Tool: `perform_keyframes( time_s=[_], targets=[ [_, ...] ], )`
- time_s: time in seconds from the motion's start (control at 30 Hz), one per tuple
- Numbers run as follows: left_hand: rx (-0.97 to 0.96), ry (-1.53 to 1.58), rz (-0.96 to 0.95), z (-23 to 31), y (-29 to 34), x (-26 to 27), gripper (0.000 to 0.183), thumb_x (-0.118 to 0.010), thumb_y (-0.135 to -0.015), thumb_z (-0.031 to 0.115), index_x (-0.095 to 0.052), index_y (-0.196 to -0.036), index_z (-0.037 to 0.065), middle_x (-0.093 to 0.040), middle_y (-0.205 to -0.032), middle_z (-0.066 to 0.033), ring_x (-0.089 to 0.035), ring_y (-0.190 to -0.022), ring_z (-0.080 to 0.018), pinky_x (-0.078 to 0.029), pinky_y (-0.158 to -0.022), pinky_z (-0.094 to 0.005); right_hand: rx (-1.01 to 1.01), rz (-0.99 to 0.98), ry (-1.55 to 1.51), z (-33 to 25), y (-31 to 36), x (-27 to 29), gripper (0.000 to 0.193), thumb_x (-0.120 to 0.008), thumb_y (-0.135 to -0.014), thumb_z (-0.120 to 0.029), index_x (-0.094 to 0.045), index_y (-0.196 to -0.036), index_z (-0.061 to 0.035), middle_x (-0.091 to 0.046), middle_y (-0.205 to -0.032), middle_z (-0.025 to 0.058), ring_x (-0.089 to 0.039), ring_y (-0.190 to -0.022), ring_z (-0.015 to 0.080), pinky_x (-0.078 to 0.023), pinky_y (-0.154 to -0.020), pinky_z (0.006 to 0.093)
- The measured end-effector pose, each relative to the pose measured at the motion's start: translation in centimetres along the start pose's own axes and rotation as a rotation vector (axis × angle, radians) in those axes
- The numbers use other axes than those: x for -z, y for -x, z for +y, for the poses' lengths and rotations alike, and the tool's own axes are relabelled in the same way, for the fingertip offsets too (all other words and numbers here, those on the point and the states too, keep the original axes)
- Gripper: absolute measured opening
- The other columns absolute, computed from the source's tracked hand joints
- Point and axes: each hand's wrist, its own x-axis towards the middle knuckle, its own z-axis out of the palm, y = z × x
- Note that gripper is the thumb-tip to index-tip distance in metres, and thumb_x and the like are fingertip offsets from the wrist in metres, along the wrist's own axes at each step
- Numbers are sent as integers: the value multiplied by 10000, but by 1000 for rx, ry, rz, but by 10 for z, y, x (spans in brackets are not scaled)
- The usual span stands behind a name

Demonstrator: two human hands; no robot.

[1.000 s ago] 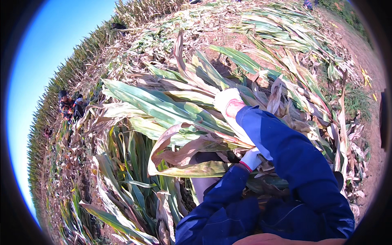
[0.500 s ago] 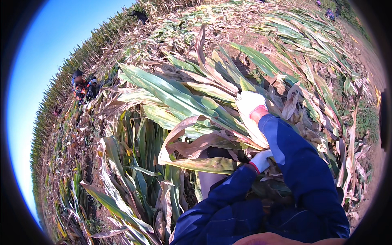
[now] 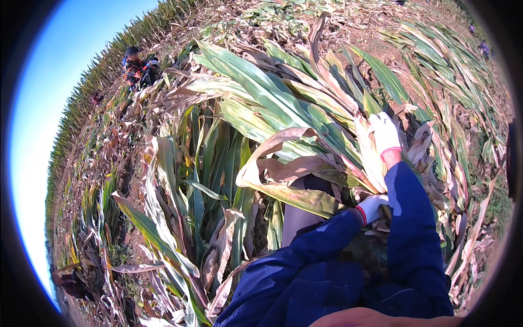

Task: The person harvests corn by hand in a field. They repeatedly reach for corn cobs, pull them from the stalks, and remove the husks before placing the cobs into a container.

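Both my hands wear white gloves with red cuffs. My right hand (image 3: pixel 384 132) is closed at the upper part of a pale, dry corn husk (image 3: pixel 366 144), its fingers along the husk's right side. Below it, my left hand (image 3: pixel 373 209) is at the lower end of the same cut corn stalk (image 3: pixel 364 179), closed around it; its fingertips are hidden behind the stalk and leaves. Long green corn leaves (image 3: pixel 261 87) fan out from the stalk to the upper left. A curled brown leaf (image 3: pixel 272 143) hangs over my dark-clad leg (image 3: pixel 302 215). Whether an ear is inside the husk cannot be seen.
Cut corn plants (image 3: pixel 207 174) lie heaped on my left, and more (image 3: pixel 447 65) lie in rows at the far right. A person (image 3: pixel 136 71) in a dark cap works at the upper left. Standing corn (image 3: pixel 103 82) lines the field's left edge.
My view has shifted, so the plants sit farther right and higher. My right hand has moved rightward and down along the husk. My left hand has stayed at the stalk's lower end.
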Motion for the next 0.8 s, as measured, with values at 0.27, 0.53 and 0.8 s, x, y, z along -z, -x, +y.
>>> perform_keyframes(
  time_s=[0.27,0.53,0.8],
  targets=[
    [76,129,39,3,-6,-17,291,-584,-900,-16,-708,-1163,1,-729,-1179,-64,-680,-1087,-193,-510,-967,-303,-190,91,-372,55,19,-25,225,-583,-975,-137,-682,-1171,-90,-641,-1020,60,-600,-815,181,-479,-674,312],
    [226,480,284,3,-5,-14,169,-603,-926,61,-703,-1053,10,-751,-1040,-88,-707,-954,-225,-537,-887,-350,-512,-141,-1000,3,11,30,220,-633,-959,-107,-674,-1171,-62,-638,-1121,118,-643,-893,230,-527,-756,365],
    [239,440,339,3,-3,-15,176,-628,-913,66,-714,-1056,9,-751,-1028,-103,-708,-955,-230,-547,-867,-351,246,-305,7,-27,49,62,226,-621,-923,-316,-710,-1098,-203,-698,-1104,106,-711,-866,305,-580,-751,430]
  ],
)
